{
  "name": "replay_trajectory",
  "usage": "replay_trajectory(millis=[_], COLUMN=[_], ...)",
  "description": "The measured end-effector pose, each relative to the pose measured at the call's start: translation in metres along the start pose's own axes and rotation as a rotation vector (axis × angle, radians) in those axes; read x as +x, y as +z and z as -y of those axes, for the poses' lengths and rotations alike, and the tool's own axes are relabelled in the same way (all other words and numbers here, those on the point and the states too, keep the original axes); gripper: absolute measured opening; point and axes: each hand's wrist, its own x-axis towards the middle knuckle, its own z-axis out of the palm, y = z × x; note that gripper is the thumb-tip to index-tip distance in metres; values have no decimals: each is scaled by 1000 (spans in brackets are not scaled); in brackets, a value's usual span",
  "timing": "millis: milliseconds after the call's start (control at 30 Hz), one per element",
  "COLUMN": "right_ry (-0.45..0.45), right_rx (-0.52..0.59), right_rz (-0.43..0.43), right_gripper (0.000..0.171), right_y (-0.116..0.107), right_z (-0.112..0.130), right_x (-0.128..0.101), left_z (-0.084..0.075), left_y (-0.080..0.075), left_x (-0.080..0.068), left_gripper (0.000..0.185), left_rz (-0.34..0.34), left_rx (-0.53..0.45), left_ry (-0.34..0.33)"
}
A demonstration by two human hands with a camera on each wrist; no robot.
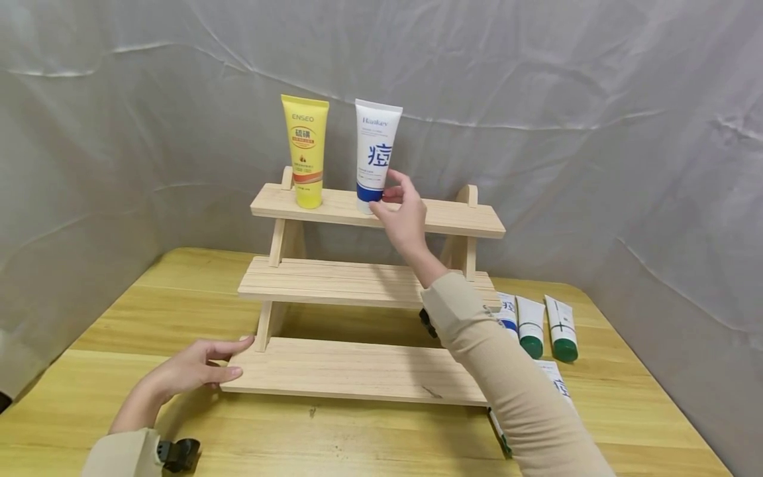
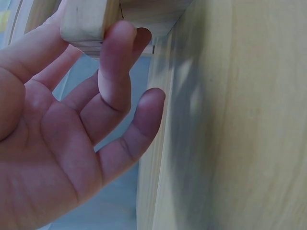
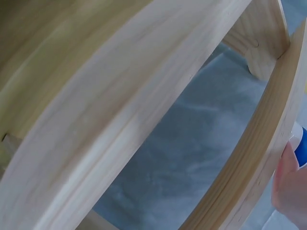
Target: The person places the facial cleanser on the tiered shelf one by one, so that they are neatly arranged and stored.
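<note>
A three-tier wooden display shelf point(image 1: 357, 371) stands on the table. My right hand point(image 1: 406, 215) pinches a white tube point(image 1: 374, 142) with a blue band low down, thumb and fingers around its lower end. This tube is upright on the top tier, cap down, to the right of a yellow tube point(image 1: 306, 142). In the right wrist view only part of that hand point(image 3: 291, 194) and the tube's blue band point(image 3: 302, 152) show at the right edge. My left hand point(image 1: 179, 371) grips the left end of the bottom tier; the left wrist view shows fingers curled by the board's corner point(image 2: 88, 24).
On the wooden table point(image 1: 173, 291), right of the shelf, lie white tubes with green caps point(image 1: 563, 328) and others with blue print point(image 1: 508, 311), partly hidden by my right sleeve point(image 1: 507, 377). A grey cloth point(image 1: 566, 165) hangs behind and at both sides.
</note>
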Motion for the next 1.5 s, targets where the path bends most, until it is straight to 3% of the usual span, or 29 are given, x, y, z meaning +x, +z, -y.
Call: replay_trajectory(millis=[400, 700, 1100, 1300, 1500], right_ry=[42, 20, -13, -14, 28], right_rx=[110, 144, 187, 164, 213], right_rz=[21, 31, 42, 66, 93], right_gripper=[48, 31, 23, 22, 21], right_y=[-7, -28, -51, -66, -82], right_z=[0, -2, -9, -15, -17], right_x=[-7, -17, -36, -48, -61], left_z=[-2, -3, -2, 1, 3], left_y=[2, 1, 2, 3, 3], left_x=[2, 3, 0, 0, 0], left_gripper=[59, 59, 61, 60, 58], left_rz=[11, 10, -1, -4, -11], left_rx=[3, 5, 9, 6, 23], left_ry=[-11, -4, -40, -21, 1])
